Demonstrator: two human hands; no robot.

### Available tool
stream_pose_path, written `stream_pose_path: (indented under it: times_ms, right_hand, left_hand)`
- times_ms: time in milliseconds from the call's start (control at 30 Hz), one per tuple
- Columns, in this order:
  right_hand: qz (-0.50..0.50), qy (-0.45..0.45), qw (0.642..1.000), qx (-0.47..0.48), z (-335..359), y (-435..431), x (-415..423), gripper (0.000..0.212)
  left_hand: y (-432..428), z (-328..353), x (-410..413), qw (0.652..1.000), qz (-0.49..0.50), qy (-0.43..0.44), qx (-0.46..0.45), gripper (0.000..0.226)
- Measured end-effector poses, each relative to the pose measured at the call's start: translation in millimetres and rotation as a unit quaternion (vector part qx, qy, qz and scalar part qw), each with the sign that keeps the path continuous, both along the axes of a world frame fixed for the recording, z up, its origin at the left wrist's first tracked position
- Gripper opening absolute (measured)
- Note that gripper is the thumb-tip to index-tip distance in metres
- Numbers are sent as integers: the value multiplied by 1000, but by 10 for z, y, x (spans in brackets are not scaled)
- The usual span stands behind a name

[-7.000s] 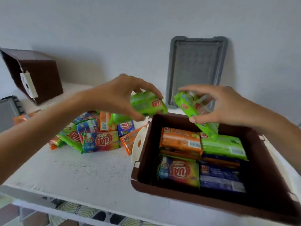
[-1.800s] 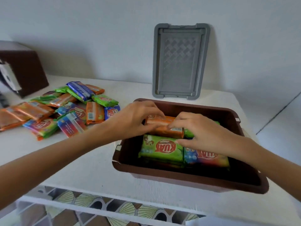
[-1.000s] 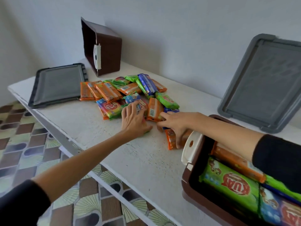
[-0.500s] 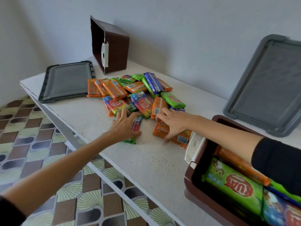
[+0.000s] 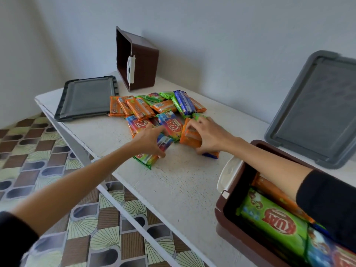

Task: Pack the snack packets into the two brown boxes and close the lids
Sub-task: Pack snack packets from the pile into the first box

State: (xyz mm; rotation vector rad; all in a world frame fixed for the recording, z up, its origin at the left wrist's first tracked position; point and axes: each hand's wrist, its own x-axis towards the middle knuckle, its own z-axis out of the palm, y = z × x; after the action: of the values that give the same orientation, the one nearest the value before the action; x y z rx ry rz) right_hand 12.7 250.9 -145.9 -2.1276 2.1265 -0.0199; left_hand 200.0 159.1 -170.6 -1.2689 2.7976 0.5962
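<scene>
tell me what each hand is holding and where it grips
The left hand pinches a rainbow packet across its long edges. The right hand clasps an orange packet from above, across its width.

My feed, the surroundings
I see a chipped white surface (image 5: 183, 189) against a pale wall (image 5: 231, 35), patterned brown-and-green floor tiles (image 5: 38, 151) below.

Packets (image 5: 146, 108) on table (image 5: 179, 182); tipped box (image 5: 142, 64) behind, lid (image 5: 86, 97) left, filled box (image 5: 243, 176) right
</scene>
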Motion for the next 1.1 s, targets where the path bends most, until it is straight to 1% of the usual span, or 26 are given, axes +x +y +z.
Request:
stream_pose_path:
  times_ms: [133, 233, 300, 400, 467, 533, 667, 733, 800, 867, 933, 1000, 1100]
  right_hand:
    - [-86, -19, 986, -143, 470, 165, -8, 74]
    - [-125, 15, 975, -181, 870, 471, -88, 75]
    - [-140, 27, 972, -184, 1036, 807, -171, 75]
    - [-170, -2, 970, -173, 1119, 1422, -275, 74]
    - [-195, -46, 969, -141, 1106, 1841, -312, 73]
    - [-214, -69, 969, -105, 1062, 2233, -317, 74]
    - [-246, -62, 966, -46, 910, 2816, -274, 83]
    - [-259, -70, 963, -33, 822, 3025, -248, 84]
    - [-270, -86, 959, -12, 713, 3174, -223, 83]
    - [-277, -94, 956, 17, 580, 3262, -206, 84]
    - [-271, -113, 956, 25, 444, 3299, -193, 84]
    - [-269, -123, 955, 17, 341, 3323, -181, 80]
    - [-272, -113, 956, -2, 295, 3339, -178, 74]
  left_hand:
    - [41, 515, -130, 997, -41, 62, -29, 68]
    - [161, 836, -298, 987, -99, 129, -4, 66]
    - [293, 1003, -412, 976, -158, 153, 10, 63]
    - [607, 1228, -563, 954, -256, 155, 2, 64]
    - [878, 1320, -637, 933, -324, 157, -12, 65]
    - [1151, 1355, -711, 901, -401, 162, -32, 64]
    - [1600, 1235, -894, 844, -519, 135, 13, 66]
    - [1793, 1119, -1028, 817, -567, 100, 23, 67]
    - [1939, 981, -1166, 799, -598, 59, 18, 67]
    - [2035, 842, -1271, 789, -614, 21, 20, 68]
    - [2090, 724, -1328, 779, -627, -13, 14, 68]
    - [2113, 645, -1353, 770, -636, -40, -26, 67]
    - [2123, 596, -1379, 776, -629, -24, -38, 63]
